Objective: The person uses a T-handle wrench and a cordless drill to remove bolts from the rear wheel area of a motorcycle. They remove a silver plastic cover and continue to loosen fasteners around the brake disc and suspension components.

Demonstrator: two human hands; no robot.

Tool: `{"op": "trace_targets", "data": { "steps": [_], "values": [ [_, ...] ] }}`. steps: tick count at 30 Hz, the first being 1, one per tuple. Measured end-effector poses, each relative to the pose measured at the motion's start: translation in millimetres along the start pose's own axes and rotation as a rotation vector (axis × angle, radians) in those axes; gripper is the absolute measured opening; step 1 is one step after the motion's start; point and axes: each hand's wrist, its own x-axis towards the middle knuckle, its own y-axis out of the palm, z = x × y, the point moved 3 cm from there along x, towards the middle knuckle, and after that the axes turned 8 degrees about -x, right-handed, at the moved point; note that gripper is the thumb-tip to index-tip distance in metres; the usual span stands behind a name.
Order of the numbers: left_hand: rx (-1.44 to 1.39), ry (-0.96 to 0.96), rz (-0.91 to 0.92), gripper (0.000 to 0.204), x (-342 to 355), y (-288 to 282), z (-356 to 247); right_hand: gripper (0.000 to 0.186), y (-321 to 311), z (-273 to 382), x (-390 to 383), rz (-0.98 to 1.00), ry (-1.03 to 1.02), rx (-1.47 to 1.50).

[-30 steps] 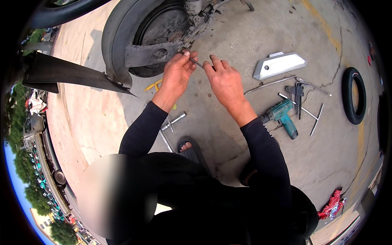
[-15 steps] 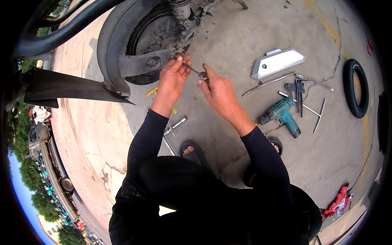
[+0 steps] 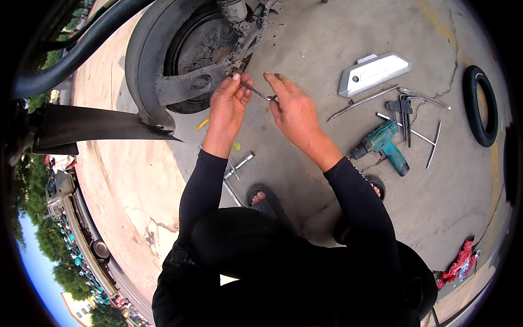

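A thin dark metal rod spans the gap between my hands, just in front of the wheel. My left hand pinches its upper left end between thumb and fingers, palm turned up. At the lower right end my right hand has its thumb and curled fingers around the tip, the index finger stretched out toward the left. Whatever sits at that tip is mostly covered by the fingers. Beyond my left hand are a dusty wheel and a grey metal swingarm of a motorbike or scooter.
On the concrete to the right lie a teal cordless drill, a hex key set, a T-handle wrench, a tyre lever, a silver cover and a black tyre. A cross wrench is by my left foot.
My right hand's fingers have shifted at the rod's end, the index finger reaching further left. The left hand keeps its pinch. The whole view has swung slightly.
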Motion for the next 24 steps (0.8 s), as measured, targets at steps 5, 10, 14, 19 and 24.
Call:
{"op": "trace_targets", "data": {
  "steps": [5,10,14,19,24],
  "values": [
    [-0.045,0.013,0.050,0.016,-2.1,-7.3,-0.1,0.023,24.2,10.7,-11.9,0.512,1.171,1.637],
    [-0.013,0.009,0.059,0.016,-1.4,1.2,3.4,0.025,5.9,8.2,0.2,0.282,-0.203,-0.047],
    [0.026,0.008,0.038,0.017,-0.2,-3.1,1.4,0.029,2.1,-6.1,-10.3,0.621,0.703,1.253],
    [-0.023,-0.013,0.095,0.021,2.7,-9.4,1.7,0.028,8.2,9.8,-13.4,0.732,0.901,1.575],
    [0.084,-0.008,0.008,0.020,-2.7,7.8,3.9,0.027,10.7,-7.3,-3.8,0.385,0.330,0.412]
  ]
}}
